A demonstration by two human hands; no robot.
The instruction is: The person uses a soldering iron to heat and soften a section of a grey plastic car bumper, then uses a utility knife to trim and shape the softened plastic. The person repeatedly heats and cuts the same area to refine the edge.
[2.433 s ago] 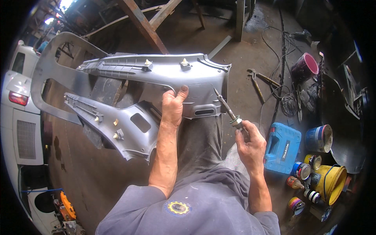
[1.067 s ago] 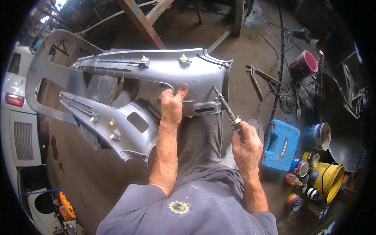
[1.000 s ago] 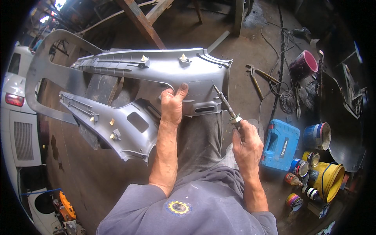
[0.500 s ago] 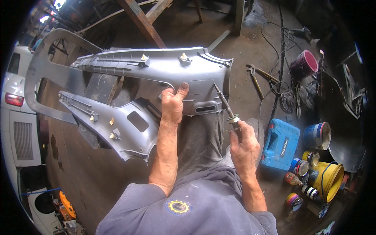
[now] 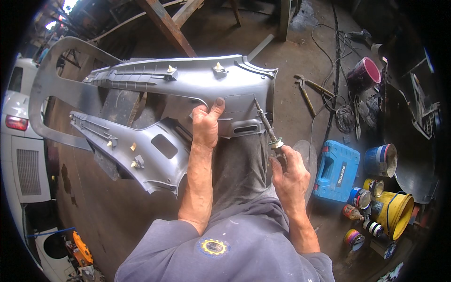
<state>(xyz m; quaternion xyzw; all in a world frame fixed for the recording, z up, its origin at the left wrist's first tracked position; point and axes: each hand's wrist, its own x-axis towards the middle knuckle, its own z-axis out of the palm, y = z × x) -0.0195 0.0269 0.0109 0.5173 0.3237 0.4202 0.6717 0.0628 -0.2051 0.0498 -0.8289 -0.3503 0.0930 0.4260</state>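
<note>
Now, step in hand: the right hand brings a soldering iron to the right end of a grey plastic trim panel, while the left hand steadies that panel over the lap.
Panel position: it lies across the person's knees, inner face up, its long upper arm running left to right and a lower arm slanting down to the left; pale clips stand on the upper arm.
Left grip: closed on the panel's lower edge, thumb up on the grey face, fingers hidden beneath it.
Right grip: fist wrapped tight round the iron's dark handle, just below its pale collar; the metal shaft points up and left, its tip at or just beside the panel near a slot. Contact cannot be told for sure.
Doing it well: I would keep the left thumb well apart from the tip, hold the panel still against the thigh, and keep the shaft at a low angle so the tip does not slip.
Nearby: blue tool case, paint tins, yellow bucket on the floor at right.
</note>
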